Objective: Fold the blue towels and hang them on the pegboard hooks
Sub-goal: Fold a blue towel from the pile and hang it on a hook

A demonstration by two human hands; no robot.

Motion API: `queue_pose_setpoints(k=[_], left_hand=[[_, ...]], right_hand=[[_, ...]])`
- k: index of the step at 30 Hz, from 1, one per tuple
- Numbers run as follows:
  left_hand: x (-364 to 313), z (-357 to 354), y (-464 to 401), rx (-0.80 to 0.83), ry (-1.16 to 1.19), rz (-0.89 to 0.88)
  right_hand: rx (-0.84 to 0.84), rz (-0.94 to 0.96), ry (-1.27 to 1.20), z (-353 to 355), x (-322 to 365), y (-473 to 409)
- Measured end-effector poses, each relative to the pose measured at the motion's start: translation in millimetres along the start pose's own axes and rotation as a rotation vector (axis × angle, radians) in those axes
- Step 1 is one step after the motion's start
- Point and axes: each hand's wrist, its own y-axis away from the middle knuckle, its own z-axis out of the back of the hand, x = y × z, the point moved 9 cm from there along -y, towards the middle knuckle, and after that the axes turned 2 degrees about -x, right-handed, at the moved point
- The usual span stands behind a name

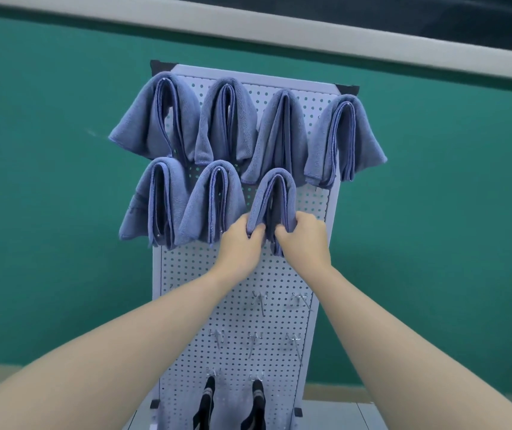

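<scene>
A white pegboard (239, 293) stands upright against a green wall. Several folded blue towels hang on its hooks in two rows, among them the top-left towel (155, 116) and the top-right towel (344, 141). The third towel of the lower row (274, 197) is draped over a hook that it hides. My left hand (242, 243) grips its lower left fold and my right hand (302, 240) grips its lower right fold. The spot to the right of this towel in the lower row shows bare board.
Bare metal hooks (260, 301) stick out of the lower half of the pegboard in several places. Two dark socks (206, 401) hang from hooks near the bottom. The green wall (46, 197) runs behind, with a pale floor (357, 414) at the base.
</scene>
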Motion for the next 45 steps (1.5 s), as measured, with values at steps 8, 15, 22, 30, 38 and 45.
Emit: queue_pose_setpoints(k=[8,15,22,30,38,45], left_hand=[[25,35,52,0.099,-0.11,0.058],[83,62,137,0.14,-0.158,0.164],[215,59,240,0.619,-0.73,0.098],[346,24,330,1.121,-0.97,0.137],[415,-49,373,1.029,-0.609,0.237],[410,-90,358,0.899,-0.412,0.276]], right_hand=[[0.05,-0.075,-0.153,10,-21,63],[0.236,-0.173,-0.275,-41,-61,166],[0.516,-0.268,-0.191,-137,-153,272],[0.729,-0.402,0.03,-201,-262,350],[1.021,-0.338,0.353,-236,-336,405],[0.864,-0.34,0.225,-238,-337,384]])
